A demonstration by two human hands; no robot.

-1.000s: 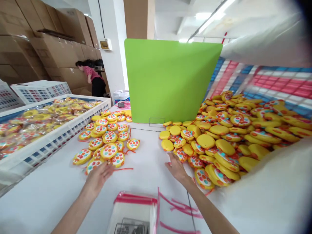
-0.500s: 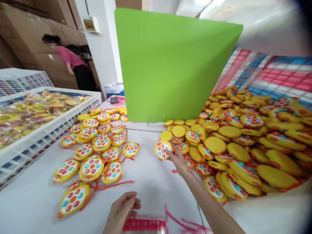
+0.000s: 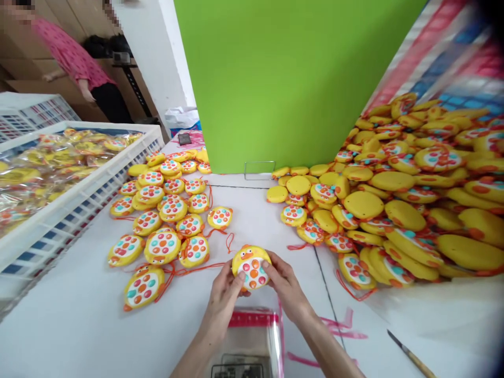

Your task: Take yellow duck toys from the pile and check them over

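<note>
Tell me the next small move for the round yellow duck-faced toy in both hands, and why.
Probably shift the round yellow duck-faced toy left and set it beside the loose yellow toys with dotted white panels. The left hand and right hand both hold it, dotted panel up, and most of those toys lie panel up too, on the left hand's side.

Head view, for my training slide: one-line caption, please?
Left hand and right hand hold a duck-faced toy; similar toys lie heaped at right.

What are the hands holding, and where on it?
A yellow duck toy: the left hand grips its lower left edge, the right hand its right edge, as seen here.
</note>
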